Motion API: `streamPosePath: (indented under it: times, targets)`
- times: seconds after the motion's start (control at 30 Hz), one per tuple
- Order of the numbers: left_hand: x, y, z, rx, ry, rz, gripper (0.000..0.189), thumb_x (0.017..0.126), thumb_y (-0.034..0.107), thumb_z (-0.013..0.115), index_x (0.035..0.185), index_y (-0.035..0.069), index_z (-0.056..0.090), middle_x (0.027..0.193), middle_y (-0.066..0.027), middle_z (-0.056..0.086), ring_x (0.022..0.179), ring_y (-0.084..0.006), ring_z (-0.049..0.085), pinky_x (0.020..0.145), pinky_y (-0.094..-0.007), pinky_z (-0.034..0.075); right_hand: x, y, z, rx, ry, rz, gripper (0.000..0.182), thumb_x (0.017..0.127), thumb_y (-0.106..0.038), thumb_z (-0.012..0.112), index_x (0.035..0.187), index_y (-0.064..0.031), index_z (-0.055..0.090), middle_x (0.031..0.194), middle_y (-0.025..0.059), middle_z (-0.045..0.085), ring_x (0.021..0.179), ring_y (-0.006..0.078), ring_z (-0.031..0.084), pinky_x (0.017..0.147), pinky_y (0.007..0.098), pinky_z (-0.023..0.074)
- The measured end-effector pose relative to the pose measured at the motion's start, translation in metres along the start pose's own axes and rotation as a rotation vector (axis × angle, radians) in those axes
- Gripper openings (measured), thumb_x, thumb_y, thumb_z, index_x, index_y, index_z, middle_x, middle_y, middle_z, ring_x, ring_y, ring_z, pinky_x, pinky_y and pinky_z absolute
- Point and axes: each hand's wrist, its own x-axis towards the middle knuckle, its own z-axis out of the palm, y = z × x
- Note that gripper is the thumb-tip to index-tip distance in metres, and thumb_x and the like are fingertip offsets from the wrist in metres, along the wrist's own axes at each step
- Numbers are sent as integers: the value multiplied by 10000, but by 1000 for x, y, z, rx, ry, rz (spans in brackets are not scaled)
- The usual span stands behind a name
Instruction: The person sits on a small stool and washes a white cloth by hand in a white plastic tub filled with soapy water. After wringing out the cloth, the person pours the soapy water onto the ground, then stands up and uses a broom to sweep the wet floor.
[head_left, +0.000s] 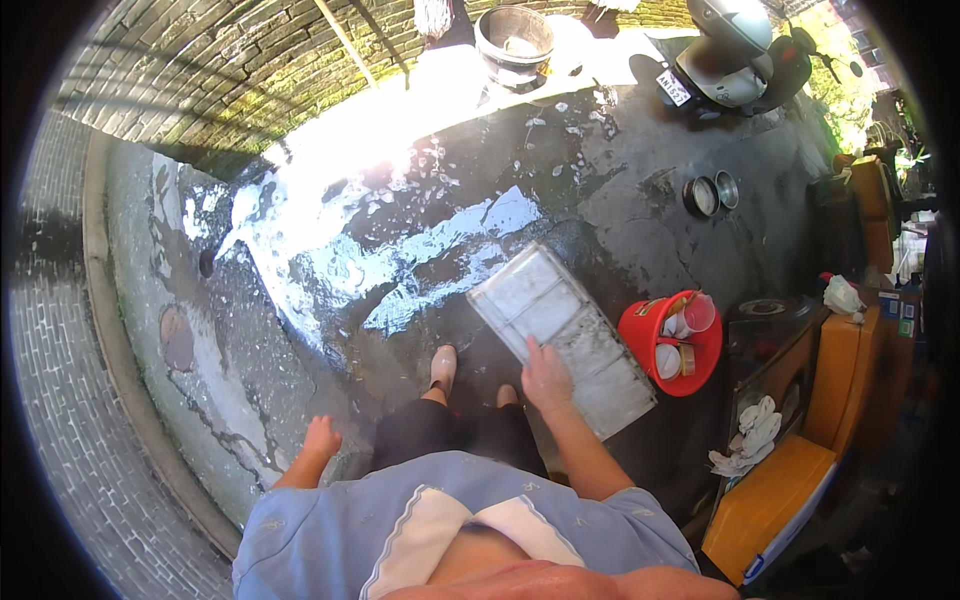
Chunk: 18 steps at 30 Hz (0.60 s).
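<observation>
My right hand lies over the near long edge of a grey-white rectangular panel. One finger is stretched along the panel's surface. Whether the hand grips the edge or only rests there cannot be told. Lines divide the panel into sections, and its right half is stained dark. Beside it, to the right, stands a red plastic bucket with a pink cup and several other containers inside. On the other side of my body my left hand hangs loosely curled, with nothing visible in it.
Wet, shiny concrete spreads ahead of my boots. Two metal bowls lie farther off. A scooter and a dark tub stand along the back. Orange-brown furniture and a crumpled white cloth are at right.
</observation>
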Motion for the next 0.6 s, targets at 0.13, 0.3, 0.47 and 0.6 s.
streamPosePath:
  times: [0.13, 0.3, 0.47, 0.6]
  targets:
    - [-23, -7, 4, 74, -334, -113, 409, 741, 225, 604, 1105, 44, 562, 1092, -200, 579, 1033, -345, 552, 872, -406, 457, 43, 44, -40, -23, 39, 52, 593, 666, -169, 687, 1229, -181, 502, 899, 114, 502, 832, 317, 549, 683, 434, 469]
    - [-8, 56, -35, -254, -197, -11, 397, 757, 233, 607, 1102, 39, 575, 1035, -182, 625, 951, -318, 603, 837, -389, 479, 86, 86, -70, -54, 26, 105, 594, 677, -183, 698, 1233, -211, 491, 929, 107, 508, 864, 315, 550, 707, 436, 474]
    - [14, 128, -95, -528, 150, -35, 355, 776, 206, 597, 1083, 28, 579, 995, -167, 639, 920, -298, 616, 806, -366, 490, 134, 125, -87, -65, -39, 94, 585, 691, -204, 686, 1242, -206, 489, 959, 117, 511, 901, 328, 548, 741, 443, 467]
    - [18, 152, -96, -503, 163, -124, 340, 772, 194, 596, 1070, 29, 582, 992, -162, 640, 914, -296, 617, 805, -370, 490, 188, 154, -108, -52, -83, 21, 595, 689, -200, 680, 1250, -197, 481, 982, 142, 520, 899, 344, 552, 753, 443, 469]
